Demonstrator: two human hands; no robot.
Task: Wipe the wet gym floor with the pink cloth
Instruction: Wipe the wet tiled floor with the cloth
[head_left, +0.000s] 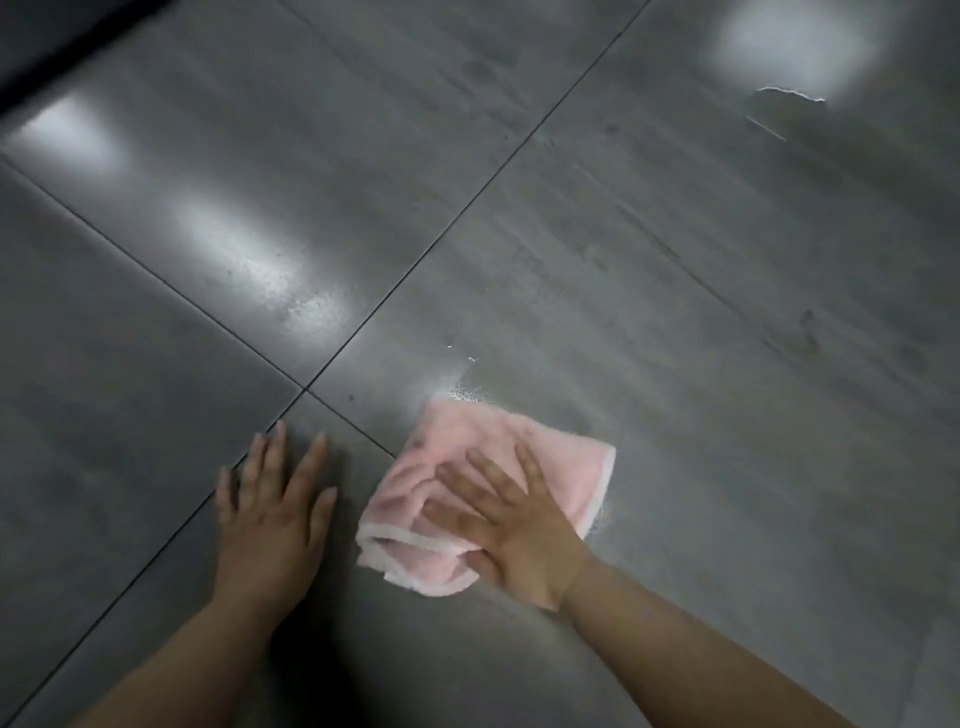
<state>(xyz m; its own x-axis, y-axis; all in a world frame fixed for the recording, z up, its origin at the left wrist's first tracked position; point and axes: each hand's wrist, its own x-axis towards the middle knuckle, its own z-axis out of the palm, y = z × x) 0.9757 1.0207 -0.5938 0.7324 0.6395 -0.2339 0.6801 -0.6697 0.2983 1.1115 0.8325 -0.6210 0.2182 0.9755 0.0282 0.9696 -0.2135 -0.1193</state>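
Head camera, nearest first: the left hand (270, 514) lies flat on the dark grey tiled gym floor (675, 260), fingers spread, as a brace. Just beside it the right hand (511, 525), fingers splayed and straight, presses down the crumpled pink terry cloth with white edging (561, 457). Best to keep the palm's weight even and push toward the glistening wet patch (467, 392) at the cloth's far edge. Farther off lies a puddle outline (779, 111).
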